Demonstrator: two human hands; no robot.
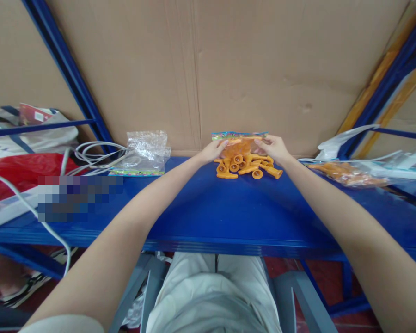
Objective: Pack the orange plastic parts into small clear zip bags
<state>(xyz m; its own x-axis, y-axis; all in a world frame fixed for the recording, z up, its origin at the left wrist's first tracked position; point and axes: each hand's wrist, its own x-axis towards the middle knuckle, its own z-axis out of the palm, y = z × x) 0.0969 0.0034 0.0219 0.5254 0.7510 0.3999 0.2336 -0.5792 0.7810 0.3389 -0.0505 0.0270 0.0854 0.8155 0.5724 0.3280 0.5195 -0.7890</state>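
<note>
Both hands, left (213, 150) and right (273, 147), grip a bag (239, 144) over the blue shelf (208, 208), against cardboard (208, 69).

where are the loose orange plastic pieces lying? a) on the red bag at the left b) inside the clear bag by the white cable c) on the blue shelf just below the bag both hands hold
c: the orange pieces lie heaped on the blue shelf right under the small bag held by the left hand and right hand.
</note>
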